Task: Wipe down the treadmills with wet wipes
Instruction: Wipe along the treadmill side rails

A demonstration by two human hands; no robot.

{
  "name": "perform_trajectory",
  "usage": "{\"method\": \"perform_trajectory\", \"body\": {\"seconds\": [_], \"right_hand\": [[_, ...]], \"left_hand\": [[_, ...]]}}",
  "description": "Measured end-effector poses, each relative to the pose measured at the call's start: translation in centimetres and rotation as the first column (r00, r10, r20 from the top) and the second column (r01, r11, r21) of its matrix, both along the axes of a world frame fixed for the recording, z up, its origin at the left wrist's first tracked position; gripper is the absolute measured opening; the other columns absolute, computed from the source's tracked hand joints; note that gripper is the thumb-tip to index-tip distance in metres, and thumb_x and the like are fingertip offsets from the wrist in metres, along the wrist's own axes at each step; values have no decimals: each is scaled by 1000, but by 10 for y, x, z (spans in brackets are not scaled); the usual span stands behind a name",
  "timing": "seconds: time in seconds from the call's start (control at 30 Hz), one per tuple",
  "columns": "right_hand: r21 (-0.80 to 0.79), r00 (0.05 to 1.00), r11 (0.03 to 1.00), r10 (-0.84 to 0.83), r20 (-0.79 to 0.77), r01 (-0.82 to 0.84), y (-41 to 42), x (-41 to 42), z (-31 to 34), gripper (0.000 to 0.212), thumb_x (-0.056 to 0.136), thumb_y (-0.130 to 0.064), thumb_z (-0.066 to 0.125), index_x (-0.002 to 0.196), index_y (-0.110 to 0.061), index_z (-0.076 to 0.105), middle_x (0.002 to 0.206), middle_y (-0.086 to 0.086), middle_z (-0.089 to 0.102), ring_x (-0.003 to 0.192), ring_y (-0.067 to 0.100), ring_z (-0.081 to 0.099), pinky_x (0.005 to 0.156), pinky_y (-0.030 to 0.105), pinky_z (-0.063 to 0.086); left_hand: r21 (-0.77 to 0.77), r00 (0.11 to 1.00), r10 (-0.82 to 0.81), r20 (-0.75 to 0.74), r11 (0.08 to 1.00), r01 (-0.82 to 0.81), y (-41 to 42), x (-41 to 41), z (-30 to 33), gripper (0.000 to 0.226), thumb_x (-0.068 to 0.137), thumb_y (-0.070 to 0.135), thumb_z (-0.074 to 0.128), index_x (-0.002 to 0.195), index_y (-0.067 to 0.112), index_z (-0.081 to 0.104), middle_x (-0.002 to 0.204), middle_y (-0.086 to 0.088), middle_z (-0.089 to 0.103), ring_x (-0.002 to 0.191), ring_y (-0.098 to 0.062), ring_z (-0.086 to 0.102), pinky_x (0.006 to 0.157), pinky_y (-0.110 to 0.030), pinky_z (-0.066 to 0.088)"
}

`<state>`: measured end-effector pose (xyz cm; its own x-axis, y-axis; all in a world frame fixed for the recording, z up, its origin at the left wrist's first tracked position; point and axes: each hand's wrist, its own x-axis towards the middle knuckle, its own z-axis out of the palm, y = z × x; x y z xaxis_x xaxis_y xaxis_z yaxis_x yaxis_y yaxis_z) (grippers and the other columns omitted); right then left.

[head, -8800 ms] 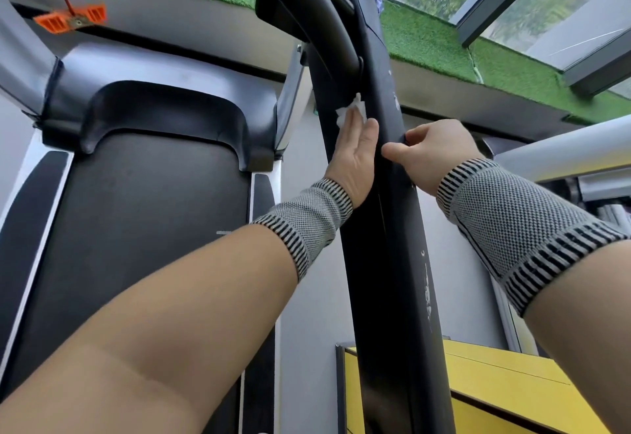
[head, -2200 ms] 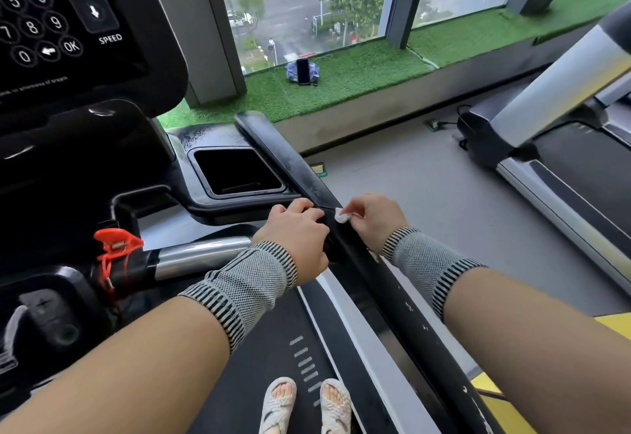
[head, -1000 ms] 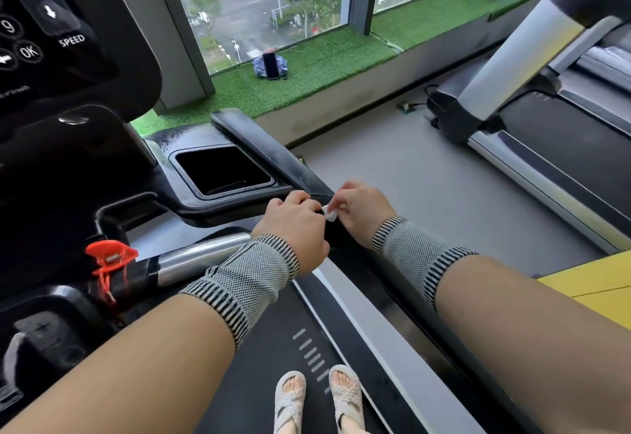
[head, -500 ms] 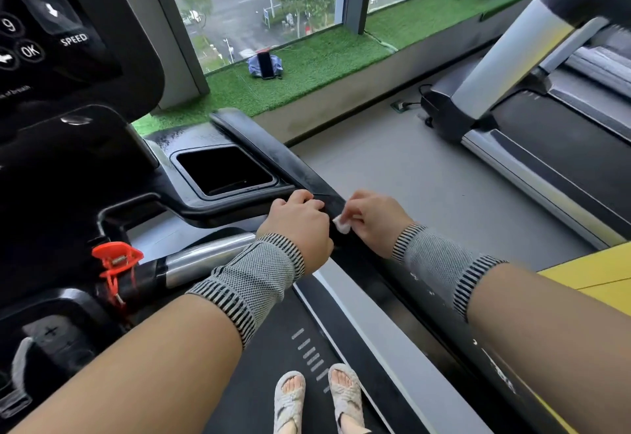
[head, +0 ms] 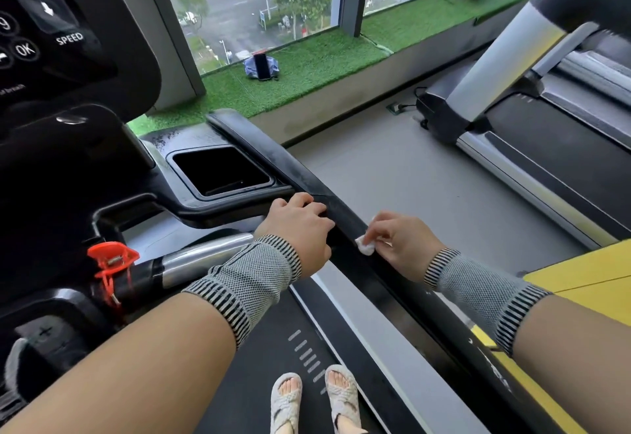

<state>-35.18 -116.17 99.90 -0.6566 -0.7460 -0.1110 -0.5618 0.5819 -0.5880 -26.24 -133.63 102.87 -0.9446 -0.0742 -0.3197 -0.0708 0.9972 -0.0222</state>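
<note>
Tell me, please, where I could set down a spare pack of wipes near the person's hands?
The console tray beside the left hand is bare. The turf ledge right of the phone is free. The handrail is crowded by the right hand and wipe.

Glossy black plastic handrail (head: 300, 174), crumpled paper wipe (head: 364, 246)

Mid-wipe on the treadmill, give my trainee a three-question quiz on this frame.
1. True or false: the right hand pinches the wet wipe against the black side handrail.
2. What does the left hand grip? A) the red safety clip B) the handrail beside the console tray C) the phone
3. Fill in: the phone stands on the ____ turf at the window.

Key: 1 true; 2 B; 3 green
</note>
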Motion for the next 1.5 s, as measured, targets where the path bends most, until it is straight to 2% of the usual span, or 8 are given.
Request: {"method": "perform_trajectory", "body": {"seconds": [0.3,0.43,0.6,0.77,0.97,1.1,1.3,1.5], "right_hand": [[25,997,1000,13,-79,-12,5,3,-10,14,85,-5,63,84,-12,75,94,0,65,83,17,62,77,20,44],[-9,999,1000,-18,-37,18,20,9,-10,14,82,-2,67,76,-13,74,83,-13,58,73,1,55,69,0,35],[38,995,999,-30,-92,34,-14,-5,-10,15,88,-10,60,92,-11,74,98,1,65,88,20,61,78,18,41],[72,997,996,-55,-56,59,22,9,-6,10,86,-9,65,87,-13,75,85,-8,58,82,20,64,66,7,34],[102,986,987,-109,-123,121,-19,-1,-9,20,91,-19,57,104,-16,71,101,5,62,93,25,59,84,31,46],[153,979,972,-158,-131,177,12,11,-11,19,91,-23,58,102,-17,72,87,-2,55,88,24,59,77,26,41],[142,966,963,-205,-160,228,-23,0,-14,24,94,-26,52,108,-18,70,104,7,60,99,24,57,86,30,43],[174,965,952,-234,-114,252,17,20,-9,20,93,-24,54,102,-26,72,93,-2,58,94,21,58,78,21,36]], "left_hand": [[1,1000,17,20,1000,-17,0,-1,-2,49,93,42,40,142,37,39,152,7,32,142,-21,17,110,-46,26],[12,1000,22,14,1000,-22,0,-1,-1,49,93,42,41,141,38,40,152,8,32,142,-20,17,111,-46,25],[4,999,12,33,1000,-12,1,0,1,51,93,42,41,144,40,34,154,7,29,143,-21,15,112,-46,24],[3,999,-17,35,1000,17,1,0,0,52,93,41,41,144,42,32,154,6,28,143,-21,14,111,-46,24],[2,999,-19,38,1000,18,1,0,-1,52,93,42,41,144,43,32,153,6,27,142,-21,15,111,-45,25],[1,998,-34,52,999,34,0,1,-1,52,93,41,40,145,42,30,154,5,26,143,-22,14,111,-46,24],[0,998,-43,55,999,43,1,-1,-2,53,94,42,40,145,43,29,155,4,24,143,-22,13,111,-46,23],[1,997,-64,48,998,64,0,1,-2,52,94,40,39,145,41,29,155,2,24,143,-22,13,111,-46,22]]}}
